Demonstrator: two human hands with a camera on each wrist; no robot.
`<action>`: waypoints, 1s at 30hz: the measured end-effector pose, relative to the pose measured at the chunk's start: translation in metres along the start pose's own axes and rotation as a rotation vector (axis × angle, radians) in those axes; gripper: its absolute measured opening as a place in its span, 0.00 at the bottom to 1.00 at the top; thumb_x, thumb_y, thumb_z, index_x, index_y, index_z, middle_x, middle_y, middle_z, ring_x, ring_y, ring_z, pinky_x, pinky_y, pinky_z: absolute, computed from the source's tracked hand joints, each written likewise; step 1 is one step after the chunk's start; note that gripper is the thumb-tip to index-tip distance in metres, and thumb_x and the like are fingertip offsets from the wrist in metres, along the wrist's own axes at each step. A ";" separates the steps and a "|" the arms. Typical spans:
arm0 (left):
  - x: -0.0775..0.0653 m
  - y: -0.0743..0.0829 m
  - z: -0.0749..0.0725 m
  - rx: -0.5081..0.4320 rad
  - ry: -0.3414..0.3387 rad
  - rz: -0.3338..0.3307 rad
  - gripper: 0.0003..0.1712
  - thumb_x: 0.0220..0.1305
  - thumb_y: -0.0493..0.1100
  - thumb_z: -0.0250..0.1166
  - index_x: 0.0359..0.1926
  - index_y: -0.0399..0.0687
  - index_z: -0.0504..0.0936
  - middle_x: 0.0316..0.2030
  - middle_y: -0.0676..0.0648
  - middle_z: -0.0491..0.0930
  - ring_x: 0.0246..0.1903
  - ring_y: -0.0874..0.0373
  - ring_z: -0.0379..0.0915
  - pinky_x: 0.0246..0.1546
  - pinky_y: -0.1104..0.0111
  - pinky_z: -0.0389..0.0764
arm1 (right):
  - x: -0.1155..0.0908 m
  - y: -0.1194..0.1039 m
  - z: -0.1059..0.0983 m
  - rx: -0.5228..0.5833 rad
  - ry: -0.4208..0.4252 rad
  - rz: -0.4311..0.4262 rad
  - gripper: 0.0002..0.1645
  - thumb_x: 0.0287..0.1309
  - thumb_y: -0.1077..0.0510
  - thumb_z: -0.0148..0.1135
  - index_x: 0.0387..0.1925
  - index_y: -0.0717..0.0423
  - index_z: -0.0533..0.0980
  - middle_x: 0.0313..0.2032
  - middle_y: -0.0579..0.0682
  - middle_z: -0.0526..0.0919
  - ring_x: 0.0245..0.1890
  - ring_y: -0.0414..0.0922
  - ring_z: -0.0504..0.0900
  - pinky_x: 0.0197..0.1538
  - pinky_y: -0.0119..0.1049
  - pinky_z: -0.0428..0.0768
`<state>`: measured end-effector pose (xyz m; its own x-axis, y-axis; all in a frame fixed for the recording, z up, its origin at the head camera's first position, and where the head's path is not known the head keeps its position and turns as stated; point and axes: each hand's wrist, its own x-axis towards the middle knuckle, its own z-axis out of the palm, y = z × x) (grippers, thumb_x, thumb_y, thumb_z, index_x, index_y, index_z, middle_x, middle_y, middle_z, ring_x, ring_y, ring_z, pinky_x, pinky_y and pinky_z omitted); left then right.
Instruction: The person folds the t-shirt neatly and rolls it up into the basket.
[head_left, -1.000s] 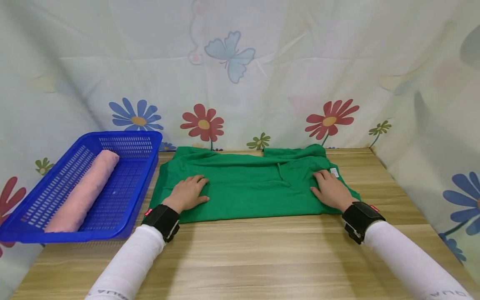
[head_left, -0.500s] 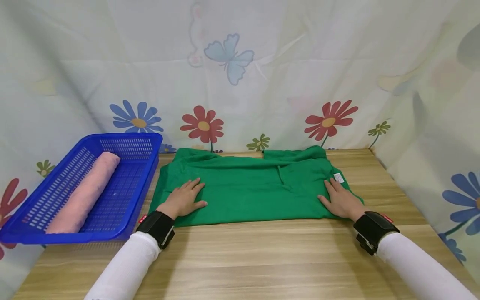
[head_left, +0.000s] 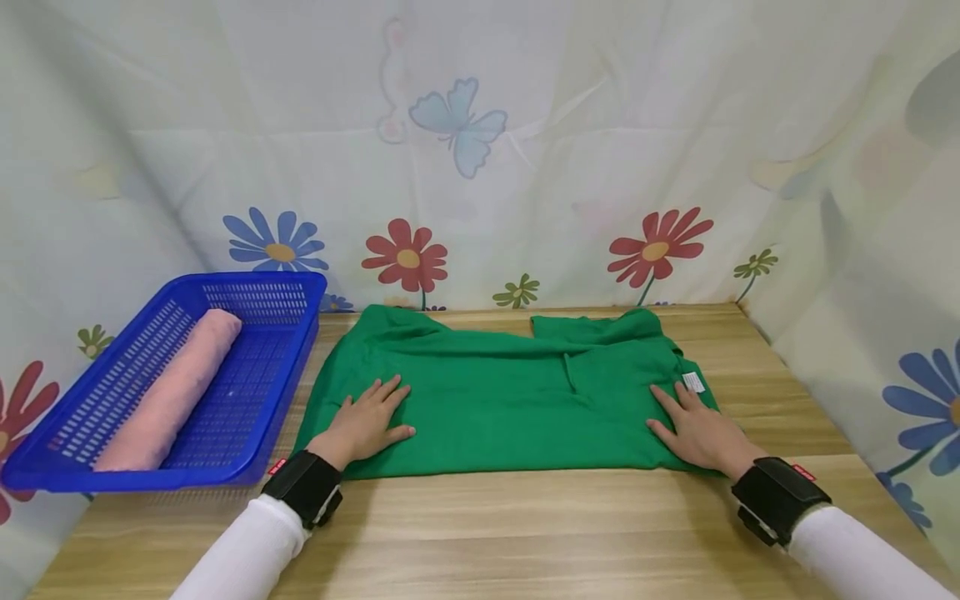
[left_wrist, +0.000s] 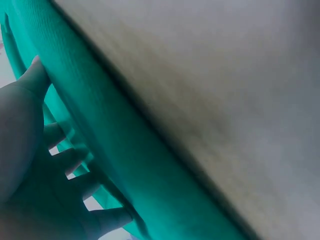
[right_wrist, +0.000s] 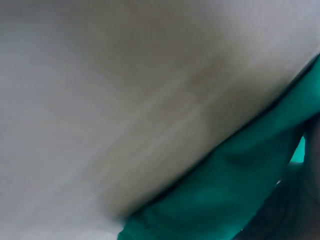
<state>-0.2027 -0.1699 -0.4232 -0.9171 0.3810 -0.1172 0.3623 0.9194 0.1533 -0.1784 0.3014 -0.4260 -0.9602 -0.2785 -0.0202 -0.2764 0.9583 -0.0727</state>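
A green garment [head_left: 487, 408], folded into a wide strip with a bunched far edge, lies on the wooden table. My left hand [head_left: 365, 423] rests flat on its left part, fingers spread. On the right part lies my right hand [head_left: 699, 429], its fingers straight and parted, right beside a white label [head_left: 693, 382]. The left wrist view shows the left hand [left_wrist: 45, 165] with spread fingers over the green cloth [left_wrist: 110, 120]. In the right wrist view the green cloth [right_wrist: 215, 185] fills the lower right, and most of the hand is dark or out of frame.
To the left stands a blue perforated basket [head_left: 258, 433] holding a rolled pink cloth [head_left: 172, 392]. Behind the table [head_left: 525, 533] hangs a curtain [head_left: 600, 100] printed with flowers and a butterfly; it also runs along both sides.
Both hands have slid toward the body and slightly apart, the right one outward. The garment's near edge has come closer, and more of the label shows.
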 end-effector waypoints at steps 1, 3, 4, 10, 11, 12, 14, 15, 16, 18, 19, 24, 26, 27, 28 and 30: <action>-0.002 0.001 0.001 0.004 0.004 0.003 0.39 0.56 0.61 0.53 0.64 0.50 0.55 0.65 0.44 0.49 0.63 0.43 0.45 0.49 0.39 0.56 | -0.002 0.000 0.000 -0.007 0.005 0.000 0.38 0.59 0.41 0.43 0.61 0.62 0.56 0.57 0.74 0.55 0.56 0.68 0.57 0.45 0.58 0.67; -0.006 0.003 0.001 0.005 0.004 0.003 0.40 0.56 0.61 0.53 0.64 0.50 0.55 0.65 0.44 0.50 0.62 0.43 0.45 0.49 0.39 0.56 | -0.007 -0.001 0.001 -0.015 0.019 -0.004 0.37 0.58 0.41 0.44 0.61 0.62 0.57 0.57 0.74 0.57 0.55 0.68 0.59 0.42 0.58 0.69; -0.008 0.004 0.001 0.006 0.001 0.002 0.40 0.55 0.61 0.53 0.64 0.50 0.55 0.65 0.44 0.50 0.63 0.43 0.46 0.49 0.39 0.56 | -0.009 -0.002 0.001 -0.019 0.025 -0.006 0.38 0.58 0.40 0.44 0.61 0.62 0.58 0.57 0.74 0.57 0.55 0.68 0.60 0.40 0.57 0.70; -0.017 0.009 0.000 -0.012 -0.015 -0.008 0.40 0.55 0.61 0.54 0.64 0.50 0.55 0.65 0.44 0.49 0.63 0.43 0.45 0.49 0.39 0.56 | -0.018 -0.003 0.002 -0.029 0.048 -0.010 0.37 0.57 0.40 0.46 0.60 0.62 0.59 0.56 0.74 0.59 0.54 0.67 0.61 0.39 0.57 0.71; -0.018 0.009 0.000 -0.015 -0.015 -0.008 0.40 0.55 0.61 0.54 0.64 0.50 0.55 0.65 0.44 0.49 0.63 0.43 0.45 0.49 0.39 0.56 | -0.019 -0.004 0.002 -0.032 0.049 -0.010 0.37 0.57 0.40 0.46 0.60 0.62 0.59 0.56 0.74 0.59 0.53 0.67 0.62 0.39 0.57 0.71; -0.019 0.010 0.000 -0.014 -0.015 -0.007 0.40 0.55 0.61 0.54 0.64 0.50 0.55 0.65 0.44 0.49 0.63 0.43 0.45 0.48 0.39 0.56 | -0.019 -0.004 0.001 -0.033 0.049 -0.008 0.37 0.57 0.40 0.46 0.60 0.62 0.59 0.56 0.74 0.58 0.54 0.67 0.61 0.39 0.57 0.71; -0.020 0.010 0.000 -0.014 -0.017 -0.003 0.40 0.55 0.61 0.54 0.64 0.50 0.55 0.65 0.44 0.49 0.63 0.43 0.46 0.48 0.39 0.57 | -0.020 -0.004 0.001 -0.036 0.051 -0.007 0.37 0.57 0.40 0.46 0.60 0.62 0.59 0.56 0.73 0.58 0.53 0.67 0.62 0.39 0.57 0.71; -0.020 0.009 0.000 -0.007 -0.015 0.003 0.40 0.55 0.61 0.54 0.64 0.50 0.55 0.65 0.44 0.50 0.62 0.43 0.46 0.48 0.39 0.57 | -0.020 -0.004 0.000 -0.034 0.051 -0.008 0.37 0.57 0.40 0.46 0.60 0.62 0.59 0.56 0.73 0.59 0.53 0.67 0.62 0.39 0.57 0.71; -0.020 0.009 -0.001 -0.004 -0.010 0.010 0.40 0.54 0.61 0.55 0.64 0.49 0.56 0.64 0.44 0.51 0.62 0.43 0.47 0.48 0.40 0.58 | -0.020 -0.004 -0.001 -0.033 0.058 -0.013 0.37 0.57 0.41 0.47 0.59 0.62 0.60 0.56 0.73 0.59 0.53 0.67 0.63 0.39 0.57 0.71; -0.018 0.007 -0.003 0.013 0.012 0.028 0.39 0.53 0.61 0.56 0.62 0.48 0.60 0.63 0.43 0.55 0.60 0.43 0.52 0.48 0.42 0.61 | -0.017 -0.003 -0.003 -0.030 0.064 -0.021 0.35 0.56 0.42 0.49 0.58 0.62 0.62 0.55 0.72 0.62 0.51 0.66 0.65 0.40 0.56 0.71; -0.016 0.006 -0.005 0.020 0.031 0.040 0.38 0.53 0.61 0.57 0.61 0.48 0.62 0.61 0.42 0.58 0.59 0.43 0.55 0.47 0.44 0.62 | -0.015 -0.002 -0.005 -0.024 0.069 -0.025 0.34 0.56 0.43 0.49 0.57 0.62 0.63 0.53 0.71 0.64 0.50 0.66 0.66 0.40 0.56 0.71; 0.001 0.003 -0.017 0.033 0.131 0.076 0.29 0.54 0.59 0.57 0.52 0.46 0.72 0.49 0.42 0.72 0.48 0.46 0.69 0.43 0.54 0.71 | 0.003 0.005 -0.018 0.032 0.121 -0.038 0.23 0.56 0.50 0.52 0.46 0.65 0.71 0.42 0.66 0.75 0.40 0.61 0.75 0.39 0.52 0.73; 0.009 0.004 -0.021 0.025 0.158 0.085 0.25 0.54 0.57 0.58 0.49 0.47 0.74 0.46 0.43 0.74 0.45 0.48 0.71 0.41 0.57 0.72 | 0.012 0.007 -0.024 0.049 0.169 -0.055 0.19 0.55 0.53 0.54 0.42 0.65 0.73 0.36 0.63 0.77 0.35 0.57 0.77 0.35 0.49 0.74; 0.013 0.004 -0.023 0.026 0.168 0.089 0.24 0.55 0.56 0.58 0.48 0.47 0.75 0.45 0.44 0.75 0.44 0.49 0.72 0.41 0.57 0.72 | 0.017 0.006 -0.027 0.057 0.199 -0.068 0.17 0.54 0.54 0.55 0.40 0.64 0.73 0.34 0.61 0.77 0.32 0.55 0.78 0.34 0.47 0.75; 0.018 0.004 -0.025 0.022 0.175 0.090 0.23 0.55 0.55 0.58 0.48 0.48 0.75 0.44 0.45 0.75 0.44 0.50 0.72 0.41 0.57 0.72 | 0.022 0.006 -0.029 0.054 0.228 -0.077 0.15 0.54 0.55 0.56 0.39 0.63 0.74 0.33 0.59 0.78 0.31 0.53 0.78 0.32 0.46 0.75; 0.028 0.004 -0.028 0.020 0.190 0.093 0.21 0.55 0.54 0.58 0.47 0.48 0.76 0.43 0.46 0.76 0.43 0.51 0.72 0.40 0.58 0.73 | 0.034 0.005 -0.032 0.052 0.280 -0.104 0.13 0.53 0.56 0.57 0.37 0.62 0.75 0.31 0.57 0.78 0.28 0.50 0.78 0.31 0.44 0.75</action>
<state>-0.2315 -0.1585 -0.3987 -0.8937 0.4408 0.0841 0.4485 0.8836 0.1346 -0.2131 0.2986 -0.3948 -0.9025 -0.3396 0.2650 -0.3784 0.9190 -0.1110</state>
